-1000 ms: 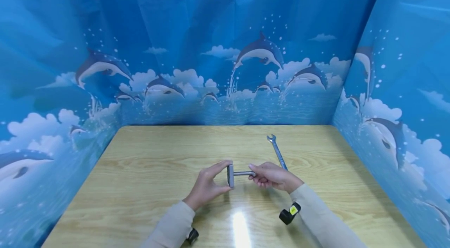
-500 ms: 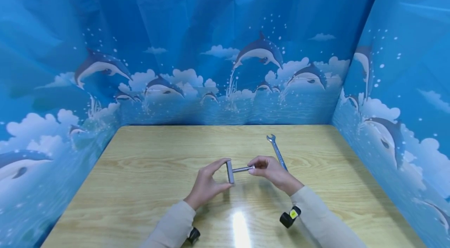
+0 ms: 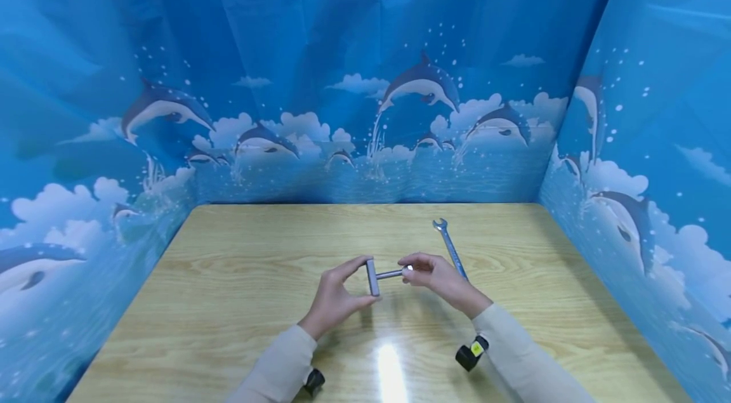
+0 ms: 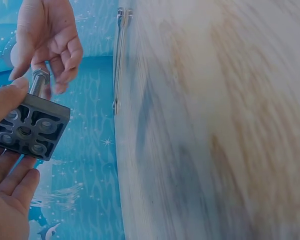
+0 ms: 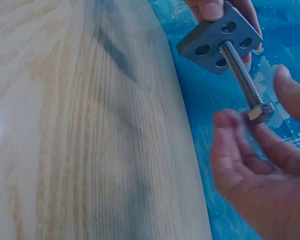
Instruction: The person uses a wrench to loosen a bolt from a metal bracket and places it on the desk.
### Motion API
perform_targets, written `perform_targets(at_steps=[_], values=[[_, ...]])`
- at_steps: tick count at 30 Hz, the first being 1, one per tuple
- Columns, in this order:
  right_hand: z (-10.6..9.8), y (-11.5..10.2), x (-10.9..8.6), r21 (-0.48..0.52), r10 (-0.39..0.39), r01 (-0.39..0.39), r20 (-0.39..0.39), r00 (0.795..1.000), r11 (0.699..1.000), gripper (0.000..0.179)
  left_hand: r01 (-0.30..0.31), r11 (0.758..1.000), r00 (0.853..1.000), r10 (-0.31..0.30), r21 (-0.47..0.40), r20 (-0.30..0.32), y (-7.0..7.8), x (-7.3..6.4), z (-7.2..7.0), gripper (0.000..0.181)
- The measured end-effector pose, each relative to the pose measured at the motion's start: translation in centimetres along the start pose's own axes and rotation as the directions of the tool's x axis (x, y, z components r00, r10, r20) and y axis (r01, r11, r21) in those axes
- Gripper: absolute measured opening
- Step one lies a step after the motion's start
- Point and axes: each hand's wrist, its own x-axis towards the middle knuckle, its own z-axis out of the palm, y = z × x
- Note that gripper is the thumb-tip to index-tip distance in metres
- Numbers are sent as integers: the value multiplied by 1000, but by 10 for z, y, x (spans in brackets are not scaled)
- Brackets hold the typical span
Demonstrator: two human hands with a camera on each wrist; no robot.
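My left hand point(image 3: 335, 298) holds a square grey metal plate point(image 3: 373, 278) by its edges, thumb on one side and fingers on the other. In the left wrist view the plate point(image 4: 32, 127) shows a ribbed face with a threaded centre hole and round holes at the corners. From the middle of its smooth face a long hex bolt point(image 5: 242, 72) sticks out toward my right hand point(image 3: 436, 276). In the right wrist view, my right fingers point(image 5: 262, 140), partly blurred, are right at the bolt's head, while the thumb point(image 5: 290, 92) stands apart from it.
A combination wrench point(image 3: 450, 247) lies on the wooden table point(image 3: 257, 244) behind the right hand, its lower end hidden by that hand. Blue dolphin-print curtains point(image 3: 342, 73) close off the back and both sides. Each wrist carries a small black camera point(image 3: 468, 357).
My right hand has turned at the bolt's head, from a pinch with the thumb on top to fingers loosely around it. Plate and bolt have tilted slightly, the bolt's head end rising.
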Motion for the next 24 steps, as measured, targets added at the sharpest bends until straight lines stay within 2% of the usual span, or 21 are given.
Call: perform_targets(at_steps=[4,8,14,20,24], values=[[-6,6,2,97,44,-56,124,991,994,66,-44,998,999,43,41,7,-1,0,0,72],[-8,11,4,145,131,-158,176,976,977,78,-87,994,996,86,67,19,-1,0,0,72],[-9,10,4,133,185,-215,209,960,967,74,-131,989,991,130,61,31,-1,0,-1,71],[-11,6,5,142,188,-226,242,952,964,60,-164,984,986,161,66,41,-1,0,-1,71],[-14,5,5,163,178,-221,246,953,961,50,-160,985,987,158,69,40,-1,1,-1,72]])
